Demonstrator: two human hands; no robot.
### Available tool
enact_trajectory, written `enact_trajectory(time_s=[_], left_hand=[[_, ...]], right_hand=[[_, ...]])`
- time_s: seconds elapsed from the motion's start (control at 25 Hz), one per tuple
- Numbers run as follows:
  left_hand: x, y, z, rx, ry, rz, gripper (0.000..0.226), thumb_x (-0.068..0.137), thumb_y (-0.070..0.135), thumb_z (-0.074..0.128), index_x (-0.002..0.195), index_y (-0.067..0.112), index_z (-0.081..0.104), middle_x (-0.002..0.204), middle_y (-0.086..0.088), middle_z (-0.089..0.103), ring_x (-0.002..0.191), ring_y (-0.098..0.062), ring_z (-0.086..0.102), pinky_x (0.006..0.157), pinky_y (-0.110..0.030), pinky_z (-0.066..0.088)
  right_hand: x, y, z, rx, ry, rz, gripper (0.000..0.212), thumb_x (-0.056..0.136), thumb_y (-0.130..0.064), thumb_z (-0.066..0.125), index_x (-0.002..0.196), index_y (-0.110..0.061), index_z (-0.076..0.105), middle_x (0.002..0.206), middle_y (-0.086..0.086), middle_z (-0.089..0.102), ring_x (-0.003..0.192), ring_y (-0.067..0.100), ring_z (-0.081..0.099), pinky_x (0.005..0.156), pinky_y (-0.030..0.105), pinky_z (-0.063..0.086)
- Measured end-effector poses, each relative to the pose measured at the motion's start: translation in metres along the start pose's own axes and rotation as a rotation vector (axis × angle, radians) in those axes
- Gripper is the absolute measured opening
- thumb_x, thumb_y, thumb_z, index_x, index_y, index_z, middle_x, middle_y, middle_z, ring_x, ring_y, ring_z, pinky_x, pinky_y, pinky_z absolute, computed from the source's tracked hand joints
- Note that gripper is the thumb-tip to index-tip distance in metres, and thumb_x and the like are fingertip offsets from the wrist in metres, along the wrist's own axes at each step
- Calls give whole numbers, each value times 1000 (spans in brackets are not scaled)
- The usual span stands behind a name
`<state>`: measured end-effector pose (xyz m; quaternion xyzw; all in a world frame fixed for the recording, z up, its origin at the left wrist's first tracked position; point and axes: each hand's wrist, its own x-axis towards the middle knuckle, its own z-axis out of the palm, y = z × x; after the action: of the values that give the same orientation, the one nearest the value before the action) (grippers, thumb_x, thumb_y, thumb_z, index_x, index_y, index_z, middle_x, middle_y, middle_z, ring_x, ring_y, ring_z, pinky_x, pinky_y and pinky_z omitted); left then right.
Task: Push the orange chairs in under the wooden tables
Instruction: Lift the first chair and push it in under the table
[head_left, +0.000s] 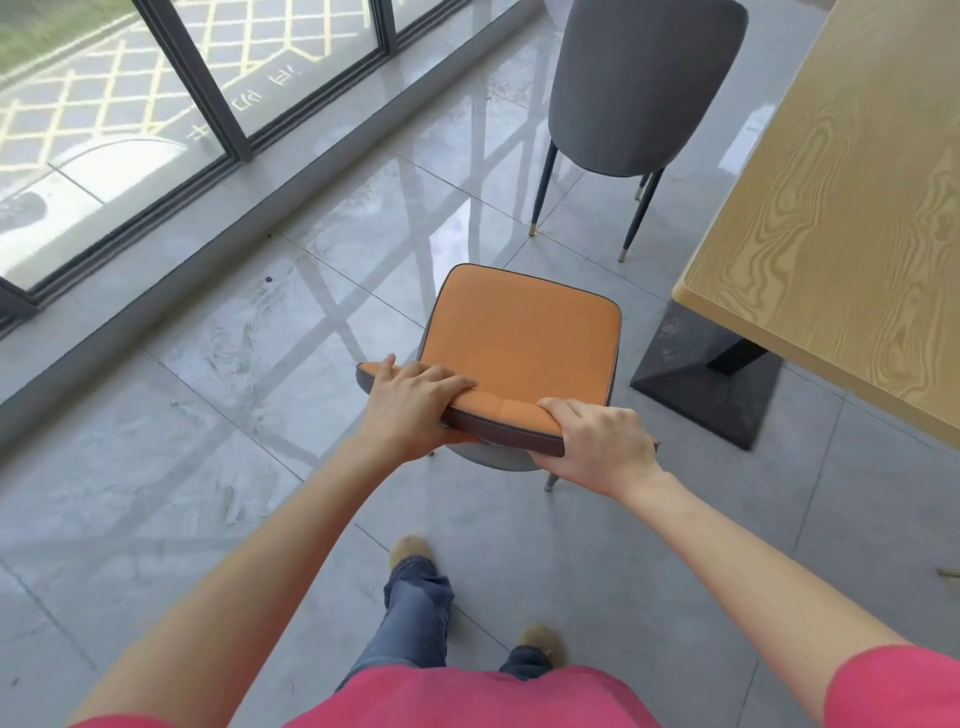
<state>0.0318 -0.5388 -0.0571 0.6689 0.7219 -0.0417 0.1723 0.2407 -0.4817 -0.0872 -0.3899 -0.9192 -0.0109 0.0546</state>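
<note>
beside wooden table (852, 249): left grip (410, 400), right grip (597, 441) clamp orange chair (519, 332) backrest.

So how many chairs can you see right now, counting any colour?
2. The orange chair stands on the floor left of the wooden table, its backrest held by both hands. The grey chair sits beyond it at the table's edge. Others may be out of frame.

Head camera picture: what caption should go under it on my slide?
Both hands, left hand and right hand, grip an orange padded chair beside a light wooden table.
</note>
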Motion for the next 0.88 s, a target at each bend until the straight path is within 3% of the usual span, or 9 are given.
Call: enact_trajectory(time_s=[0.08,0.2,0.36,0.88], left_hand=[[30,-19,-13,22,-12,26,62,81,56,59,137,39,41,143,12,47,136,-19,38,118,-50,16],[75,-45,-32,3,-34,47,61,80,55,61,136,39,43,142,12,48,136,-20,38,117,-52,15],[127,-68,-52,36,-55,62,60,79,56,61,135,39,44,141,9,49,134,-23,39,114,-51,19],[309,-121,-123,80,-110,107,59,78,55,63,133,41,45,133,6,54,125,-26,46,104,-46,29]], right_hand=[[30,1,6,1,44,39,41,63,-54,61,80,-19,72,54,-5,69,41,17,64,33,19,43],[75,2,11,2,76,76,40,54,-48,78,79,-17,72,54,-4,69,39,19,63,34,20,45],[128,12,17,-23,111,101,43,48,-48,82,77,-18,73,52,-5,69,36,20,62,33,20,44],[299,77,42,-45,174,153,43,52,-50,81,79,-18,72,49,-4,66,34,21,59,35,23,47]])
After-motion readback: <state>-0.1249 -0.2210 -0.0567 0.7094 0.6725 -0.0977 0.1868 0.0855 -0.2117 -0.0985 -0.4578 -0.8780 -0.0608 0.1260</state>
